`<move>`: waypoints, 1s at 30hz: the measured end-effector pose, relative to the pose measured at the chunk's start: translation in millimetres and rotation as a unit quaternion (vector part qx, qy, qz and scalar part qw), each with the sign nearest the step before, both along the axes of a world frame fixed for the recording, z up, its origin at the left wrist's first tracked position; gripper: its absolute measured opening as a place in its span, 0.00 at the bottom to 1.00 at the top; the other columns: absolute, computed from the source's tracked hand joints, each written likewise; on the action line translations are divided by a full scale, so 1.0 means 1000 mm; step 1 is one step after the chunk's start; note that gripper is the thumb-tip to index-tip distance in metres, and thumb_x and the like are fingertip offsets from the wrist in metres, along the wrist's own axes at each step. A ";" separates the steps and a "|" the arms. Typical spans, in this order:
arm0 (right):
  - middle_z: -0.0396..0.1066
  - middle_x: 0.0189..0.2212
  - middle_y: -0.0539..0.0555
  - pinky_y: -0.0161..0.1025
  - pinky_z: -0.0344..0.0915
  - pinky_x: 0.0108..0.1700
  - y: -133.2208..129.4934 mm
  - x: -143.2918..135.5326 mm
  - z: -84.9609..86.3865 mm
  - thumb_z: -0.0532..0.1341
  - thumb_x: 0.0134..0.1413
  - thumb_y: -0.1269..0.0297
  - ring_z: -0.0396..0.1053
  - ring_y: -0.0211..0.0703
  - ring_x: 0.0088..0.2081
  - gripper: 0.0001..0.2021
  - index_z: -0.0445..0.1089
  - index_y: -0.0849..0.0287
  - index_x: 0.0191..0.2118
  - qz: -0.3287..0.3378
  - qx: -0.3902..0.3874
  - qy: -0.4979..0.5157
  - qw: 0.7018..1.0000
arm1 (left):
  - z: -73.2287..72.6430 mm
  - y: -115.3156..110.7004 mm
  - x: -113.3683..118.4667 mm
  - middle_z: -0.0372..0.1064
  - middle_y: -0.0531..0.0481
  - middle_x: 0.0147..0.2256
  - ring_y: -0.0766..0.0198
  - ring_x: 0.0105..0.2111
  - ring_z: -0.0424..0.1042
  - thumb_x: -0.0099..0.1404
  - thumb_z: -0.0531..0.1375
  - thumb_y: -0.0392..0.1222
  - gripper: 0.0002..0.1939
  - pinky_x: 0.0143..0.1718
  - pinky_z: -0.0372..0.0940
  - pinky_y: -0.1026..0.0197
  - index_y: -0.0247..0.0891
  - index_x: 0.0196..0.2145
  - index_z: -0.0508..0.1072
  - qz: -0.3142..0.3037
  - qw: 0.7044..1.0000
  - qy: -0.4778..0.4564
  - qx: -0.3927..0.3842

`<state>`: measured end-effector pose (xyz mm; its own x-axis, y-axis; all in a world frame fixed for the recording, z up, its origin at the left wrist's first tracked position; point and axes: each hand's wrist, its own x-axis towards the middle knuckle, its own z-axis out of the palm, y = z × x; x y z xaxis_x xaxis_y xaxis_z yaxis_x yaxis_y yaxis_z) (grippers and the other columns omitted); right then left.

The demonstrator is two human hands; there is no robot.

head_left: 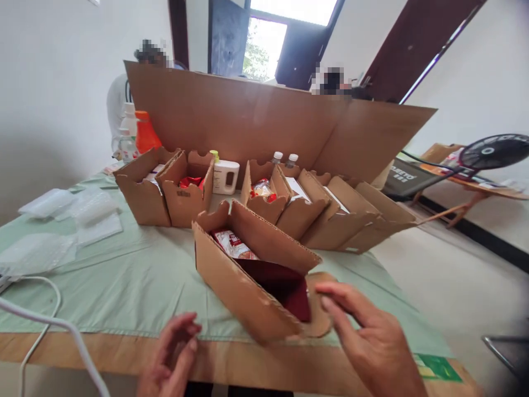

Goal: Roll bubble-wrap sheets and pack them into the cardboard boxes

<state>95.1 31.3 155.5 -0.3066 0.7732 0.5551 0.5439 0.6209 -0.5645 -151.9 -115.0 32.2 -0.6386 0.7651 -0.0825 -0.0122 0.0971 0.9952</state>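
A cardboard box [231, 292] with an open top stands slanted near the table's front edge. Inside it lie a red and white food packet [235, 245] and a dark red item [275, 278]. My right hand [367, 331] is at the box's near right end, thumb and forefinger pinched on its cardboard flap [320, 314]. To the left of the box, my left hand [173, 353] hovers over the table's front edge, fingers curled but apart, with nothing in it.
More cardboard boxes [151, 204] stand in a row behind, with a white jug [225, 176] between them. Bubble wrap [93, 207] and a white cable [53, 311] lie at left. A tall cardboard panel [248, 116] stands behind; two people are beyond it. A fan [496, 151] is at right.
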 end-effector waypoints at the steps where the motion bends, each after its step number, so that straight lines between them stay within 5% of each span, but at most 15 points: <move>1: 0.82 0.40 0.52 0.35 0.76 0.30 -0.001 0.015 -0.008 0.62 0.64 0.61 0.81 0.44 0.32 0.11 0.75 0.45 0.50 -0.041 0.001 0.030 0.999 | 0.001 0.005 0.000 0.76 0.45 0.44 0.52 0.48 0.76 0.65 0.63 0.61 0.26 0.49 0.73 0.55 0.44 0.53 0.74 0.034 0.999 0.009 0.011; 4: 0.76 0.57 0.59 0.42 0.80 0.43 -0.013 0.044 -0.045 0.59 0.67 0.61 0.81 0.49 0.45 0.26 0.60 0.45 0.68 -0.075 -0.046 0.073 0.993 | 0.005 0.030 0.002 0.68 0.41 0.59 0.50 0.56 0.71 0.65 0.64 0.59 0.36 0.57 0.69 0.48 0.46 0.66 0.61 0.052 0.997 0.045 0.045; 9: 0.69 0.64 0.63 0.58 0.76 0.55 -0.038 0.028 -0.100 0.67 0.58 0.55 0.73 0.64 0.59 0.39 0.55 0.49 0.72 0.012 -0.123 -0.017 0.992 | 0.009 0.069 -0.004 0.52 0.39 0.70 0.41 0.68 0.58 0.65 0.65 0.56 0.44 0.57 0.70 0.43 0.50 0.72 0.50 -0.019 0.998 0.043 0.050; 14: 0.72 0.59 0.62 0.59 0.71 0.60 0.002 0.004 -0.091 0.65 0.58 0.57 0.72 0.63 0.58 0.33 0.62 0.53 0.67 0.030 -0.158 0.053 0.986 | 0.017 0.093 0.002 0.56 0.38 0.68 0.41 0.68 0.58 0.64 0.64 0.52 0.41 0.58 0.71 0.44 0.43 0.70 0.55 -0.054 0.995 0.058 0.055; 17: 0.75 0.55 0.62 0.57 0.71 0.58 0.051 0.023 -0.082 0.65 0.57 0.55 0.74 0.61 0.56 0.24 0.70 0.55 0.59 0.055 -0.202 0.094 0.973 | 0.013 0.104 0.021 0.56 0.38 0.68 0.42 0.68 0.58 0.65 0.63 0.50 0.39 0.59 0.70 0.42 0.44 0.70 0.56 -0.065 0.992 0.072 0.081; 21: 0.78 0.48 0.61 0.55 0.71 0.55 0.103 0.054 -0.092 0.67 0.54 0.50 0.75 0.60 0.51 0.22 0.72 0.56 0.50 0.079 -0.265 0.139 0.951 | -0.005 0.110 0.050 0.55 0.41 0.68 0.43 0.68 0.57 0.67 0.60 0.45 0.35 0.58 0.70 0.41 0.48 0.69 0.56 -0.106 0.984 0.099 0.105; 26: 0.75 0.52 0.61 0.51 0.70 0.54 0.105 0.054 -0.117 0.64 0.57 0.46 0.72 0.57 0.53 0.24 0.68 0.56 0.54 0.018 -0.255 0.153 0.955 | -0.018 0.116 0.062 0.50 0.46 0.70 0.44 0.69 0.55 0.69 0.58 0.42 0.36 0.60 0.68 0.40 0.58 0.71 0.52 -0.111 0.977 0.139 0.115; 30: 0.75 0.49 0.60 0.46 0.70 0.48 0.096 0.043 -0.121 0.60 0.62 0.46 0.72 0.53 0.49 0.22 0.67 0.57 0.53 -0.013 -0.230 0.110 0.967 | -0.019 0.126 0.061 0.49 0.48 0.71 0.45 0.70 0.52 0.68 0.59 0.40 0.38 0.58 0.69 0.42 0.60 0.71 0.50 -0.100 0.979 0.134 0.118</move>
<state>137.8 127.7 34.1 -0.1969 0.9597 0.2003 0.3910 0.2642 -0.8817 -90.9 11.3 13.7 -0.4489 0.8545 0.2615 0.2490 -0.1615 0.9549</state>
